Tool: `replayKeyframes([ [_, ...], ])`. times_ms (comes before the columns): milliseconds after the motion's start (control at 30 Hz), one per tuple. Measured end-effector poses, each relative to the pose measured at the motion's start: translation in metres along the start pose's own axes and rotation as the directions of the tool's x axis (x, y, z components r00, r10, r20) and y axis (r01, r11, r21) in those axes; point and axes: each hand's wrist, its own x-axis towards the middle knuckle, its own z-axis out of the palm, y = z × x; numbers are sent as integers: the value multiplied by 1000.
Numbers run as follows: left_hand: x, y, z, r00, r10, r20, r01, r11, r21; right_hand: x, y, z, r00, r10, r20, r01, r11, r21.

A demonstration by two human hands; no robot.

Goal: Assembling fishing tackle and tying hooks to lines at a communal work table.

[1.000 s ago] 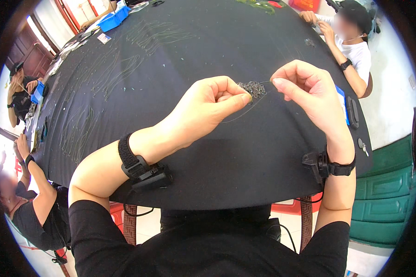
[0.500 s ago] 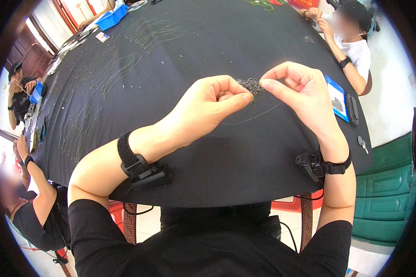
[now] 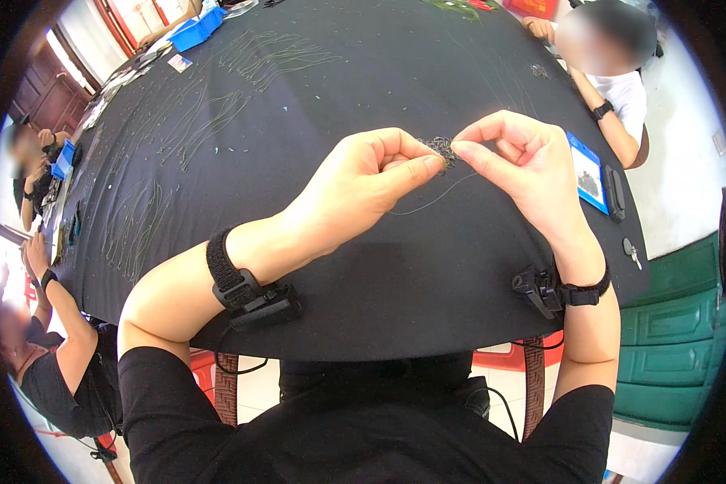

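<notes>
My left hand [image 3: 383,169] is closed in a pinch, thumb against forefinger, at the left edge of a small heap of dark, wiry metal pieces [image 3: 441,148] that look like fish hooks. Across the heap, my right hand [image 3: 518,153] pinches too, its thumb and forefinger tips at the heap's right edge. Whatever is between the fingertips of either hand is too small to make out. A thin pale line [image 3: 431,203] curves over the black cloth below the heap, from under my left hand up toward my right.
Strands of thin green line [image 3: 274,60] lie in bunches over the black tablecloth [image 3: 363,298]. At right are a blue-edged packet [image 3: 587,173], a black case [image 3: 615,194] and keys [image 3: 632,253]. A blue tray [image 3: 196,31] stands far left. Other people sit around the table.
My hands stay almost in place, with only slight finger shifts at the heap. The thin line's curve has moved slightly. People at the left and right have moved their heads and hands.
</notes>
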Motion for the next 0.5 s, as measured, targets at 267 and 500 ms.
replayKeyframes([
  [267,0,1,0,1000,9,-6,-9,999,-42,0,0,-2,999,9,46,-9,1000,5],
  [500,0,-4,-3,995,96,3,-96,995,3,7,11,-11,965,41,260,-68,993,96],
])
